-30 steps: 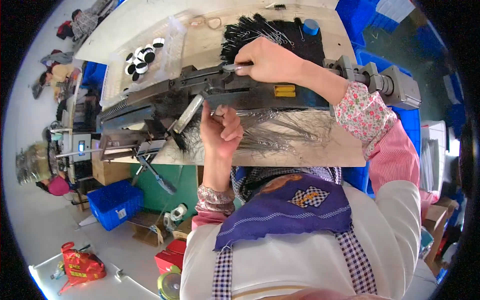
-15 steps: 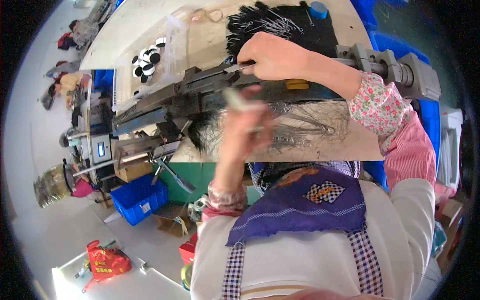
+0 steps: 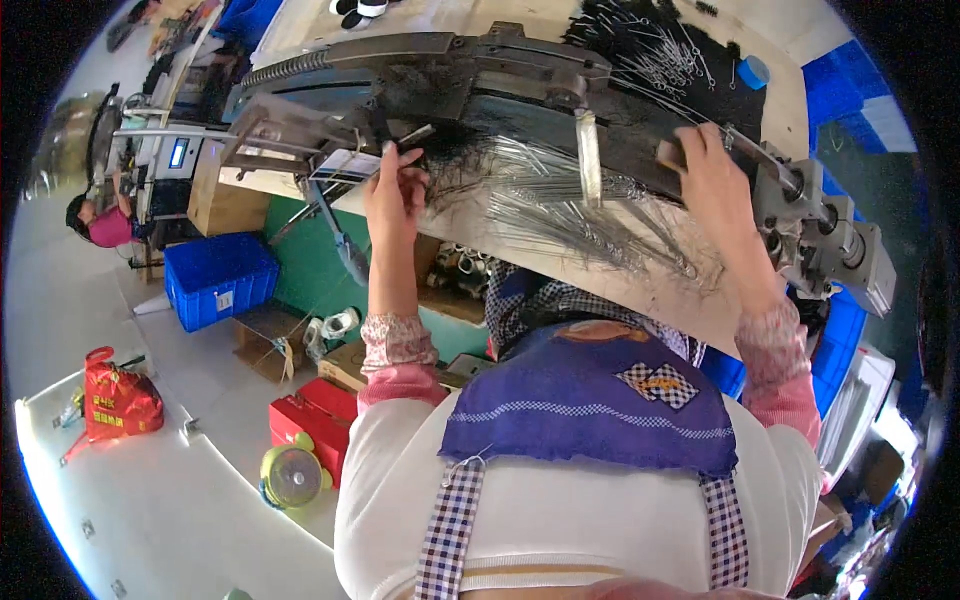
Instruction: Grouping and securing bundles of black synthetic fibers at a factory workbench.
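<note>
A long dark metal bench machine stretches across the table in front of me. My left hand is by its left part, fingers curled and index finger up, close to a short metal rod and a tuft of black bristles. What its fingertips hold is unclear. Over on the right, my right hand bends its fingers round a small tan block on the machine's near side. A lever with a pale wrapped handle hangs between my hands, untouched. Behind it lie loop-ended wires.
Bundles of twisted wires lie on the table's near part. Shaft blocks jut out at the right end. A blue tape roll sits far right. Lower left are a blue bin, a red box and a small fan.
My left hand has left the pale lever handle and moved left to the rod. My right hand has drawn back from the wires behind the machine to the tan block. The view has shifted.
</note>
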A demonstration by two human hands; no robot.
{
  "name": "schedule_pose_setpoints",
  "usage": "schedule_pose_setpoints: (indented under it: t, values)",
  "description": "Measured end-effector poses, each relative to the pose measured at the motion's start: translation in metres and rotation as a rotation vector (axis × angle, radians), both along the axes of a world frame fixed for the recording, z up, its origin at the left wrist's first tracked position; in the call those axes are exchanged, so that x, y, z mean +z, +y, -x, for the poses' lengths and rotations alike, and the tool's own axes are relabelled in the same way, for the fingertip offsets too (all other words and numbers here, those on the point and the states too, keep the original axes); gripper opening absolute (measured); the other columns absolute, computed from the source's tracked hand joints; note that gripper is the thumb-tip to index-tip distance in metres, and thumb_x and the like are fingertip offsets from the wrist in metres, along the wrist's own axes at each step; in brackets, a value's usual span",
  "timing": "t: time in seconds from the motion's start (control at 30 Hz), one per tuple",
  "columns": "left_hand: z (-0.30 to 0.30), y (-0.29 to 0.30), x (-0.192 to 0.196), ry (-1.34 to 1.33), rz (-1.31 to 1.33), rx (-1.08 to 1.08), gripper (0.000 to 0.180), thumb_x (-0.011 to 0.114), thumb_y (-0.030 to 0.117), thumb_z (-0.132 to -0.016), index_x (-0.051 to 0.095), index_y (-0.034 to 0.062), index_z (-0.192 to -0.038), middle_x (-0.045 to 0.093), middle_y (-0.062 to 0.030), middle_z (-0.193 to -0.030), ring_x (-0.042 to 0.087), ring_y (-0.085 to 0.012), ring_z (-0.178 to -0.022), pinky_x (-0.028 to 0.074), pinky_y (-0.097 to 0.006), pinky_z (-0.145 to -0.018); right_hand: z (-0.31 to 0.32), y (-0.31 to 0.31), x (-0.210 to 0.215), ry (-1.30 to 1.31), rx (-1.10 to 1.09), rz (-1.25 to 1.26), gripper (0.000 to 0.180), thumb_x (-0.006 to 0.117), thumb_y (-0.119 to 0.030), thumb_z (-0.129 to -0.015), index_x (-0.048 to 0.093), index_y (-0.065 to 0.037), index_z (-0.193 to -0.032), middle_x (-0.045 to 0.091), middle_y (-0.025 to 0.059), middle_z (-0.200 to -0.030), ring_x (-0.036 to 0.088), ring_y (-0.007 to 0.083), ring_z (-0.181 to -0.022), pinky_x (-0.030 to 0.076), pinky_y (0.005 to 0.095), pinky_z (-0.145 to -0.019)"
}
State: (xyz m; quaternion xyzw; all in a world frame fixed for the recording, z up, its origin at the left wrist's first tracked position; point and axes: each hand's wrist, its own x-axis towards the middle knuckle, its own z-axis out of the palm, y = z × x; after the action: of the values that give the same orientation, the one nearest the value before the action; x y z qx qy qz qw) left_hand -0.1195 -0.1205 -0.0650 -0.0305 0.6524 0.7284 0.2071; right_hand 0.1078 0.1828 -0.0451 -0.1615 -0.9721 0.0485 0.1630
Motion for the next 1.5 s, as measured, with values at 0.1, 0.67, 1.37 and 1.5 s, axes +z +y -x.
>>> schedule_pose_setpoints:
  t: [0.1,0.67,1.37,1.5]
  values:
    - [0.001,0.001,-0.003,-0.013,-0.050,-0.016,0.038,0.053,0.034,-0.095,0.066,-0.0009,-0.096,0.058,-0.0036,-0.062,0.039,-0.0071,-0.040,0.025,-0.023,-0.036,0.014,0.019,-0.028,-0.051,-0.063,0.082,0.022,0.054,-0.006,-0.084,0.046,-0.003,-0.104,0.055,0.0165,-0.102,0.063,0.0369,-0.077,0.053,0.0447,-0.061]
    - [-0.116,0.192,0.071,-0.354,-0.397,-1.054,0.024,0.053,0.027,-0.095,0.053,0.0055,-0.084,0.034,0.0065,-0.056,0.028,-0.0039,-0.042,0.019,-0.022,-0.038,-0.077,-0.014,0.045,-0.058,0.327,0.446,0.017,0.063,-0.012,-0.076,0.054,-0.002,-0.085,0.059,0.0139,-0.076,0.060,0.0319,-0.073,0.047,0.0394,-0.064]
    - [-0.128,0.194,0.052,-0.158,-0.361,-0.410,0.021,0.050,0.025,-0.098,0.056,0.0075,-0.087,0.035,0.0047,-0.053,0.028,-0.0067,-0.043,0.025,-0.023,-0.043,0.055,0.043,0.099,-0.254,0.268,0.837,0.018,0.057,-0.008,-0.088,0.062,0.007,-0.098,0.068,0.0107,-0.084,0.061,0.0128,-0.067,0.051,0.0272,-0.060]
    - [-0.123,0.191,0.053,-0.215,-0.427,-0.414,0.023,0.049,0.026,-0.097,0.055,0.0080,-0.086,0.038,0.0045,-0.053,0.031,-0.0081,-0.042,0.027,-0.025,-0.042,0.060,0.054,0.089,-0.108,0.304,1.018,0.026,0.059,-0.008,-0.087,0.061,0.004,-0.110,0.066,0.0096,-0.077,0.064,0.0147,-0.064,0.052,0.0272,-0.058]
